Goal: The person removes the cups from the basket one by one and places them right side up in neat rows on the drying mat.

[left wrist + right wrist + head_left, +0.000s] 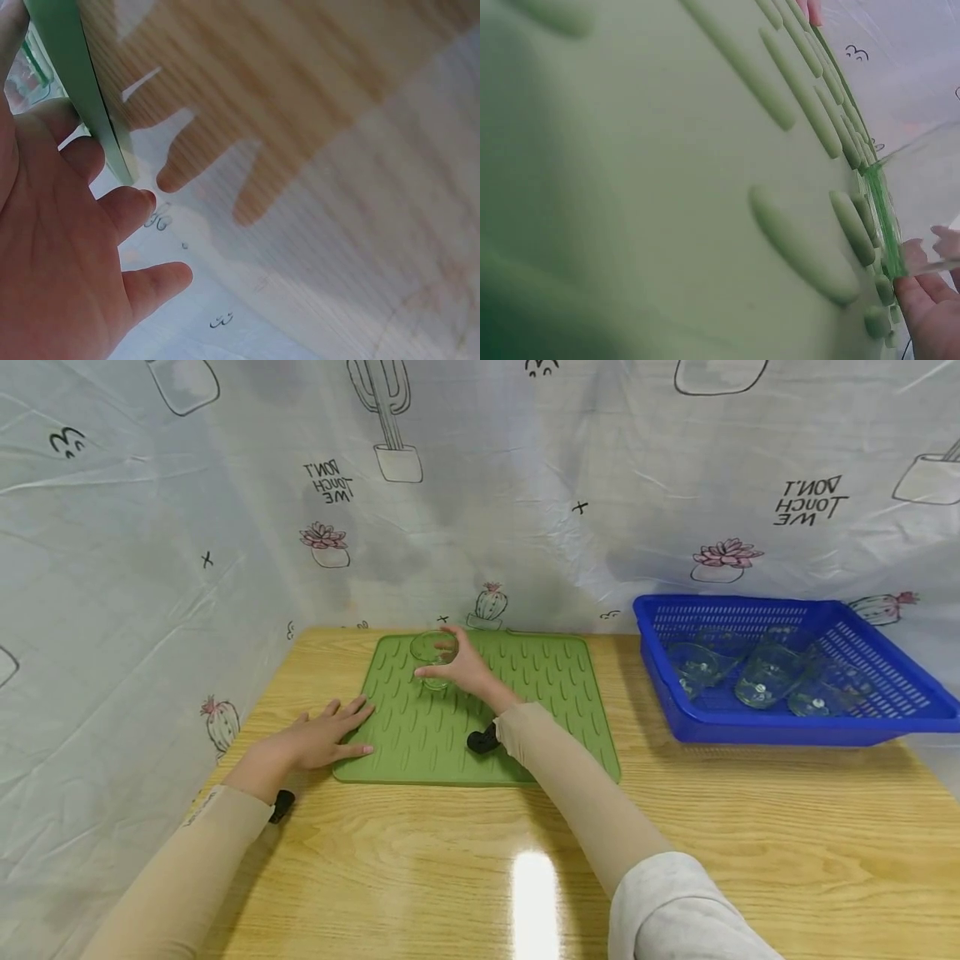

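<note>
A clear drinking glass stands upright at the back left of a green ridged mat. My right hand holds it from the right, thumb in front and fingers behind. In the right wrist view the base of the glass is at the mat's ridged surface, with the fingertips around its side. My left hand lies with fingers spread at the mat's left edge, fingertips over the mat and palm over the wooden table. The left wrist view shows that hand beside the mat's edge.
A blue plastic basket stands on the right of the wooden table, with several clear glasses in it. A white printed sheet hangs behind the table and along its left side.
</note>
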`<act>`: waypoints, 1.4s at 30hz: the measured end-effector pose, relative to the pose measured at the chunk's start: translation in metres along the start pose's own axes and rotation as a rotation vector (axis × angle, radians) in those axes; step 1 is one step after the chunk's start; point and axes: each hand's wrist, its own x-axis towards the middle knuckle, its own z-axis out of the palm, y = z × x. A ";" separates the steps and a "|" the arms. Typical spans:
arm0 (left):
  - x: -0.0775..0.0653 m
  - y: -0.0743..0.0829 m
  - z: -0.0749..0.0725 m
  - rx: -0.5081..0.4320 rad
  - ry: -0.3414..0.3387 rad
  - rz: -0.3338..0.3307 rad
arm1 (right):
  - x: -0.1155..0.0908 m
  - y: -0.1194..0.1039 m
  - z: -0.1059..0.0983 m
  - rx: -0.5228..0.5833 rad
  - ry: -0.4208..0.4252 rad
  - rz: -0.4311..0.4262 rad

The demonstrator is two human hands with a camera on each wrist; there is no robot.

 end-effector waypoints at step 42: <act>-0.003 0.001 0.005 0.006 0.012 0.002 | -0.007 0.001 0.003 -0.156 0.169 0.044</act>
